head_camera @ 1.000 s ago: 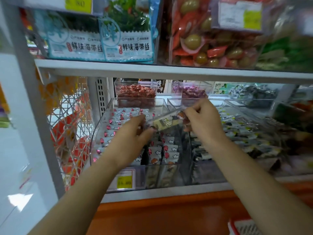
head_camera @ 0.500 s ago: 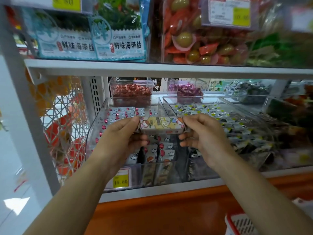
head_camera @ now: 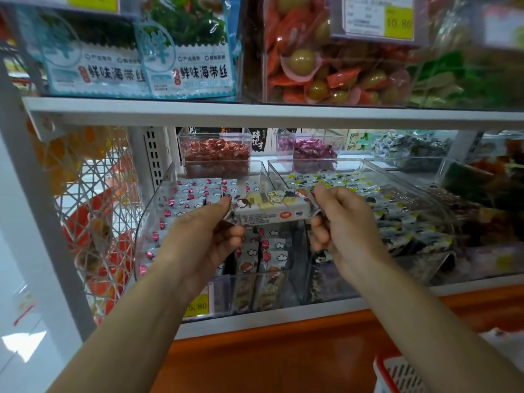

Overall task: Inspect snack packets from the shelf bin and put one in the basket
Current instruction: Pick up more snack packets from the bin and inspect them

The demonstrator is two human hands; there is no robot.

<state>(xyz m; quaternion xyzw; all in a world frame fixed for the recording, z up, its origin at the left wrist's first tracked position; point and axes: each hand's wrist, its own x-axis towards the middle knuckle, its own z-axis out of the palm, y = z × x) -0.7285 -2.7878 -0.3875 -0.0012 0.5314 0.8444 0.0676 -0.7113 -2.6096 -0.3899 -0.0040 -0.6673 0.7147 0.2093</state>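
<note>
A small snack packet [head_camera: 272,207], clear wrap with yellow pieces and cartoon print, is stretched level between both hands above the shelf bin. My left hand [head_camera: 207,236] pinches its left end and my right hand [head_camera: 340,225] pinches its right end. Below it the clear shelf bin [head_camera: 158,199] holds several similar packets with red dots and white clouds. A corner of the red-rimmed white basket [head_camera: 397,375] shows at the bottom right, under my right forearm.
A second clear bin [head_camera: 411,211] of dark and yellow packets sits to the right. Small tubs of red sweets [head_camera: 215,151] and purple sweets [head_camera: 306,148] stand behind. The upper shelf edge [head_camera: 255,113] hangs just above. A white wire rack [head_camera: 93,208] is on the left.
The packet has been turned from edge-on to its printed face up and held level. Both hands have stayed above the bin. The view has tilted down, so the basket corner shows more.
</note>
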